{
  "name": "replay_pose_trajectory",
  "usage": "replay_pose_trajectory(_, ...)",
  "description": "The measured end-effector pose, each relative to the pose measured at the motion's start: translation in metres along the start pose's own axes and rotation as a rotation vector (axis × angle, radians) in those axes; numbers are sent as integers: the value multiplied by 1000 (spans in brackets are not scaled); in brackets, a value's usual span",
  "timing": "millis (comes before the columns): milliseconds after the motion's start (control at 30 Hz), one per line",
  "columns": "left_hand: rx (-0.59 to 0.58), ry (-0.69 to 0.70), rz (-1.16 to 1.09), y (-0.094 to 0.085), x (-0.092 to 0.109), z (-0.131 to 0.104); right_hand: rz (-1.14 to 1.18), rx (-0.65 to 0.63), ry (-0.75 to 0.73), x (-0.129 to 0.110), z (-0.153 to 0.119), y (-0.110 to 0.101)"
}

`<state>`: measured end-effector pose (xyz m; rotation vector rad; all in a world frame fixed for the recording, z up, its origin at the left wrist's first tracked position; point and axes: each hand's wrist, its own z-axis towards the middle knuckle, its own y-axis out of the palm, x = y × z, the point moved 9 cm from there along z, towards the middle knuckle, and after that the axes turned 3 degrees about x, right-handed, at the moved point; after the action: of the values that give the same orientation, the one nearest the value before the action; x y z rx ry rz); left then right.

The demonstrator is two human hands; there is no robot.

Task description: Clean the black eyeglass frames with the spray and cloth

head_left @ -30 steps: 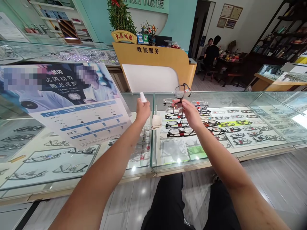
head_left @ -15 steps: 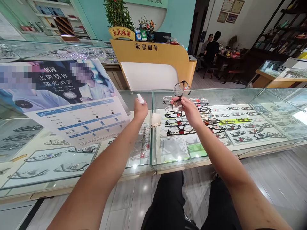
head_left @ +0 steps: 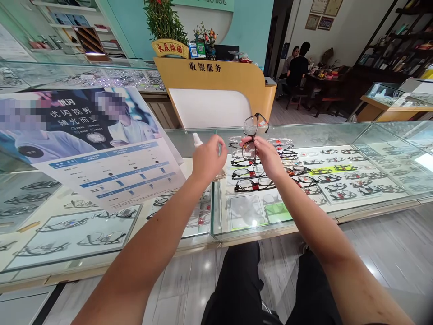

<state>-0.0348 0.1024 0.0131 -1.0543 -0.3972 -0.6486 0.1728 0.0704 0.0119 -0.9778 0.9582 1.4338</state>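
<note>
We pinch the glasses (head_left: 254, 132) in our right hand (head_left: 267, 155), held up over the glass counter (head_left: 304, 216) near its far edge. Left hand (head_left: 207, 159) is wrapped round a small white spray bottle (head_left: 196, 139) (nozzle up), just beside the specs. Risk, imo: a loose pinch drops the frame onto the glass, or spray misses the lens & wets the poster (head_left: 101, 149) at left.
</note>
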Motion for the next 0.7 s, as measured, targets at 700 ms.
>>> replay_pose_trajectory(700,-275,-216,-298,15,-29,12,-48,-10,2,5,1,-1)
